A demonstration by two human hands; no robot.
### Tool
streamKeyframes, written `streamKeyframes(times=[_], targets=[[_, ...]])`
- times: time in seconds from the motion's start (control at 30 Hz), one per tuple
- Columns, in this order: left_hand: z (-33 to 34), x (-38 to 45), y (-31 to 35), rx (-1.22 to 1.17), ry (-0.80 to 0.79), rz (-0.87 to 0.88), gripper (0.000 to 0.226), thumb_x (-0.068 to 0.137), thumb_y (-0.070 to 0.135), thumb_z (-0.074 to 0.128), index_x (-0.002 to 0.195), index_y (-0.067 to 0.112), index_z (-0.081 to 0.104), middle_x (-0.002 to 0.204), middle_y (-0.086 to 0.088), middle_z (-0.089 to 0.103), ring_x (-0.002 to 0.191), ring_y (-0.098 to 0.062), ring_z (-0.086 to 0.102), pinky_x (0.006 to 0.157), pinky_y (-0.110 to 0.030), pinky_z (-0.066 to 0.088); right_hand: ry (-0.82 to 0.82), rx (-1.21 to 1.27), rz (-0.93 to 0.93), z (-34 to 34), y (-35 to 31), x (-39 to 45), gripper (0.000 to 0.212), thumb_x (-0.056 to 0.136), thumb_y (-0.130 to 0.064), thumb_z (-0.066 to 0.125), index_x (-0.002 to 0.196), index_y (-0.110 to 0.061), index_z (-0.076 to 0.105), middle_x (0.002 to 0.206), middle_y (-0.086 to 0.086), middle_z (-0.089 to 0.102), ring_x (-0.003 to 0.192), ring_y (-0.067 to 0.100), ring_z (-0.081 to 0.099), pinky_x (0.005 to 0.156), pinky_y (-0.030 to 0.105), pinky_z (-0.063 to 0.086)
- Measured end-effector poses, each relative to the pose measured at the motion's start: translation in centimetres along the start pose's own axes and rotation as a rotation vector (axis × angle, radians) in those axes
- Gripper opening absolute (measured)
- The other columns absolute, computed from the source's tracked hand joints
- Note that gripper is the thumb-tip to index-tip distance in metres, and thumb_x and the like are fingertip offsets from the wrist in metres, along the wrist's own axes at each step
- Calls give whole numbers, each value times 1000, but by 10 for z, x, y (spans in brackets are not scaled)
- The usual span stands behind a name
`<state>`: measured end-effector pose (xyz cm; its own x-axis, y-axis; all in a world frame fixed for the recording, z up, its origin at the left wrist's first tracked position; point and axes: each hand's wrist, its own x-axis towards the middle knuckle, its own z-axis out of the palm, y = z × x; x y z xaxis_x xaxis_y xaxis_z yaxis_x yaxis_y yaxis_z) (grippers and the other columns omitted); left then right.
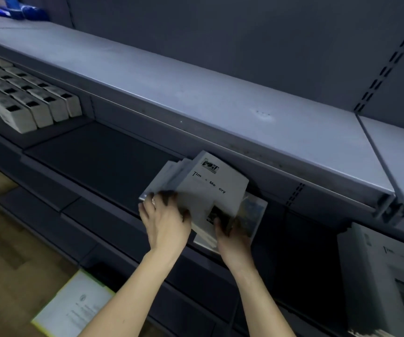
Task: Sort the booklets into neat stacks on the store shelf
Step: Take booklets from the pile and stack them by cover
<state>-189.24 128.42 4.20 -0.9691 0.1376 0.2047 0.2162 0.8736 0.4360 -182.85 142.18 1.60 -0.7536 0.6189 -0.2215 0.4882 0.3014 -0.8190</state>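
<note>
A loose bundle of booklets (210, 190) is held at centre frame, just under the upper shelf (196, 93) lip. Its left edge is gripped by the left hand (165, 222), its near corner by the right hand (232, 235). The long axis is seen running toward the upper left; the fanned left edges lie nearer the left fingers.

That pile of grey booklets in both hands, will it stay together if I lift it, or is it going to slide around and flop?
The pile of booklets will probably shift: its layers already lie fanned and skewed. The thin covers likely bend at unsupported edges. With the left hand and right hand gripping only the near edge, the far end may sag.
</note>
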Motion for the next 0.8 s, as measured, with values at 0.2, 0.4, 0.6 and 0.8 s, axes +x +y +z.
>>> streamKeyframes(times=[0.2, 0.4, 0.6, 0.8], targets=[[-4, -6, 4, -19, -45, -28, 54, 86, 38, 58, 134, 15, 48, 122, -13, 43, 109, -32, 42, 97, -39, 37, 119, -8, -2, -10, 4, 4, 46, 98, -46, 53, 123, -7, 54, 114, 7, 63, 97, 23, 64, 56, 9, 40], [-13, -17, 6, -262, -123, -60, 62, 92, 51, 56, 141, 20, 36, 124, -12, 43, 98, -33, 58, 73, -37, 45, 277, 100, -15, -21, 0, -15, 45, 96, -38, 62, 124, -6, 46, 98, 3, 59, 93, 30, 68, 70, 28, 49], [-7, -36, 12, -358, -126, -30, 60, 94, 41, 54, 146, 26, 28, 105, -7, 64, 83, -27, 64, 63, -35, 48, 288, 155, -88, -41, 19, -42, 20, 99, -24, 58, 116, -14, 54, 90, -3, 69, 71, 1, 65, 53, 9, 42], [2, -65, 27, -512, -127, 0, 59, 92, 36, 61, 145, 26, 35, 123, -4, 62, 107, -27, 60, 70, -32, 42, 345, 211, -125, -66, 34, -66, 16, 99, -21, 58, 115, -19, 56, 90, -11, 67, 76, -11, 62, 60, 5, 45]])
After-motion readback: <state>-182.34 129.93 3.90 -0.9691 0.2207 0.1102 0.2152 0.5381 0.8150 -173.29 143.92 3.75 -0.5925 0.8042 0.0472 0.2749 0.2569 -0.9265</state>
